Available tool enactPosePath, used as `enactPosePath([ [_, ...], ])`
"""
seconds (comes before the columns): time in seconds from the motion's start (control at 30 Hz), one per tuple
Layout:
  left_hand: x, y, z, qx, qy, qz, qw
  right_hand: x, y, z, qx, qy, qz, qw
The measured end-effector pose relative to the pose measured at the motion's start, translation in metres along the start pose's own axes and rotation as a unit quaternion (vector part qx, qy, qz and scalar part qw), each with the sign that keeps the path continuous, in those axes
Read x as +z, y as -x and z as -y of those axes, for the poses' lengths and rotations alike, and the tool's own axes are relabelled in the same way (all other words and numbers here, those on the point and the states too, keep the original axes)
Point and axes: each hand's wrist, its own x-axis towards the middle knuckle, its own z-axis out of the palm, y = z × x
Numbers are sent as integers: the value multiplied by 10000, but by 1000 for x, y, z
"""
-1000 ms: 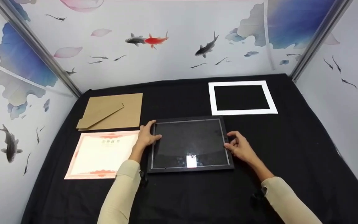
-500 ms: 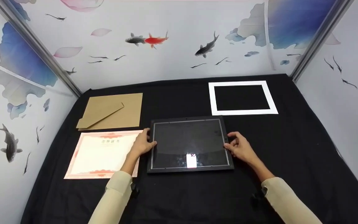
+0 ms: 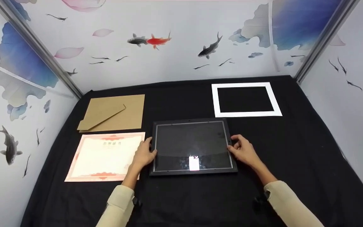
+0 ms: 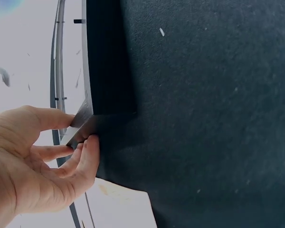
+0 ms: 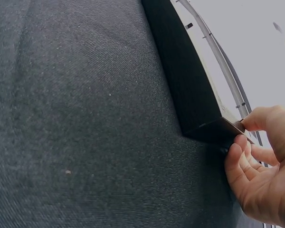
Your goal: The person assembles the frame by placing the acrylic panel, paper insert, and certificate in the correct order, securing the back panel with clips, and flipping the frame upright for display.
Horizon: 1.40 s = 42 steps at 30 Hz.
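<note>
A black picture frame point(image 3: 194, 138) lies on the dark cloth in the head view, its glossy clear pane edged by a thin silvery line and showing a bright reflection. My left hand point(image 3: 143, 153) grips its left side, thumb on the upper edge. In the left wrist view, the left fingers point(image 4: 88, 164) curl against the side of the frame point(image 4: 107, 57). On the opposite side, my right hand point(image 3: 243, 149) holds the right edge. From the right wrist, the thumb point(image 5: 256, 118) sits on top of the frame's edge, and curled fingers are against its side.
A certificate point(image 3: 102, 157) with a red border lies left of the frame, partly behind the left hand. Beyond it is a brown backing board point(image 3: 131, 110) with a stand flap. A white mat point(image 3: 247, 114) lies at the back right. Printed panels point(image 3: 181, 63) enclose the table.
My left hand has slid from near the frame's upper left corner down its left side, uncovering more of the certificate. The right hand and the frame stay nearly in place.
</note>
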Motion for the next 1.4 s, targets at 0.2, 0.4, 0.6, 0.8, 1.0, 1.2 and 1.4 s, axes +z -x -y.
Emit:
enactPosePath([
  [0.2, 2, 1, 0, -43, -77, 13, 10000, -1, -2, 0, -38, -33, 22, 10000],
  [0.4, 3, 0, 1, -111, -121, 49, 9999, -4, -1, -1, -78, 25, 188, 9998],
  [0.6, 4, -1, 3, -95, -181, 14, 9998, -14, -3, -7, 29, -232, 641, 9977],
  [0.8, 5, -2, 2, -95, -160, 24, 9998, -42, -11, -21, -103, -316, 681, 9971],
  [1.0, 6, -5, 2, -177, -146, 80, 9997, -75, -23, -35, -352, -93, 588, 9976],
  [1.2, 4, -4, -1, -220, -214, 130, 9994, -89, -33, -43, -473, 595, 341, 9965],
  [1.4, 4, -4, -1, -236, -151, 208, 9994, -90, -38, -48, -483, 951, 33, 9943],
])
